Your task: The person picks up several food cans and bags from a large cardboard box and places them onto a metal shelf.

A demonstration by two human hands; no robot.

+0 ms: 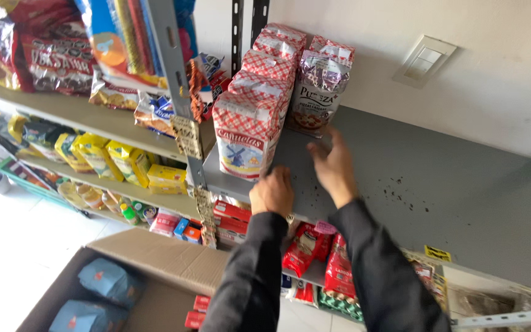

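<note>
While both reach the shelf point(437, 178) —
left hand point(272, 192): curled beside flour bag point(244, 135), grip unclear
right hand point(333, 166): spread wide — empty

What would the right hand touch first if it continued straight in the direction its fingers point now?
Probably the silvery purple bag standing behind the row of red-checked flour bags. The right hand points up and back along the grey shelf toward it, though depth is unclear.

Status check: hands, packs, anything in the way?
Left hand touching front checkered pack. Right hand open, empty, over grey shelf. Nothing in the way.
</note>
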